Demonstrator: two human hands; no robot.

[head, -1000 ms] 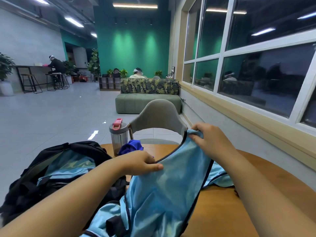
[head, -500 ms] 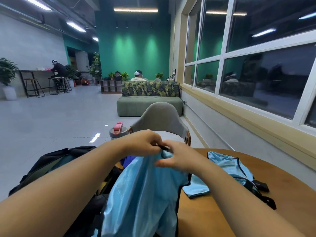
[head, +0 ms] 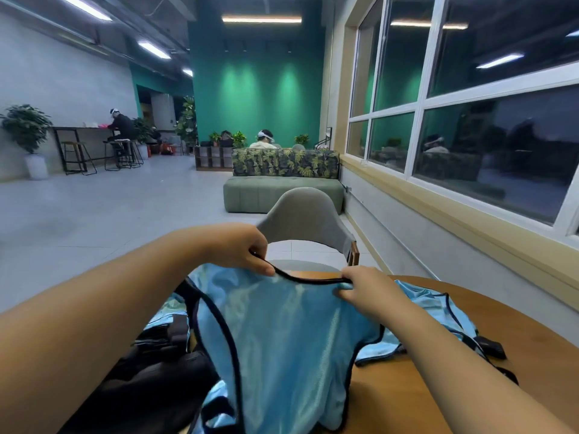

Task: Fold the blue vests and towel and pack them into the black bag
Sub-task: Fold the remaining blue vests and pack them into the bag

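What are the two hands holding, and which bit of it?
Both hands hold the shiny light-blue vest by its black-trimmed top edge: the left hand pinches one end, the right hand grips the other.

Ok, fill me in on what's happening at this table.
A person is folding a blue vest. Both hands pinch its black-trimmed top edge, the left hand and right hand holding it up over the round wooden table. The black bag sits at the left. A second blue vest lies crumpled on the table behind the right arm, not yet folded.
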